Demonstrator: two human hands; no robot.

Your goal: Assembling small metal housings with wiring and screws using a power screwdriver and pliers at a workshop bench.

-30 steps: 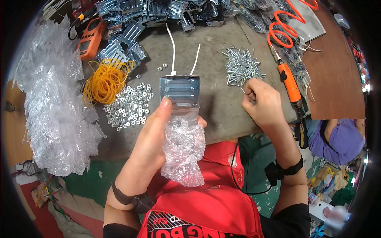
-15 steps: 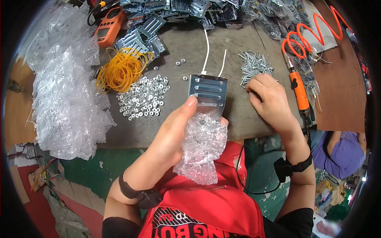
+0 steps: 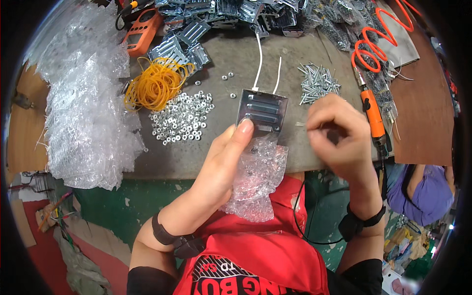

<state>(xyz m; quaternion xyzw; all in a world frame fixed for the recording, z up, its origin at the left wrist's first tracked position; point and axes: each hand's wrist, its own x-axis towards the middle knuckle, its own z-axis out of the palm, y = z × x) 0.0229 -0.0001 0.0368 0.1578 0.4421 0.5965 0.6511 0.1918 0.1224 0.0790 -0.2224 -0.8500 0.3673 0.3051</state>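
Observation:
My left hand (image 3: 223, 155) is closed round a slotted metal plate (image 3: 263, 109), its thumb pressed on the plate's lower left corner. Two white wires (image 3: 259, 64) stick out from the plate's far end. Crumpled bubble wrap (image 3: 258, 182) hangs from its near end, against the same palm. To the right, my right hand (image 3: 341, 135) is raised over the table with curled fingers, slightly smeared by motion. A small blurred silvery piece at its fingertips looks like a screw (image 3: 299, 124). Just beyond that hand lies a pile of screws (image 3: 318, 83).
On the left are small nuts (image 3: 179, 118), yellow rubber bands (image 3: 157, 83), stacked bubble wrap (image 3: 88, 123) and an orange meter (image 3: 142, 32). Metal plates (image 3: 221, 14) are heaped at the back. An orange power screwdriver (image 3: 373, 115) with a coiled cord (image 3: 381, 37) lies right.
My right hand has lifted off the screw pile and come nearer to me, with a small piece at its fingertips. My left hand and the plate have shifted slightly to the right.

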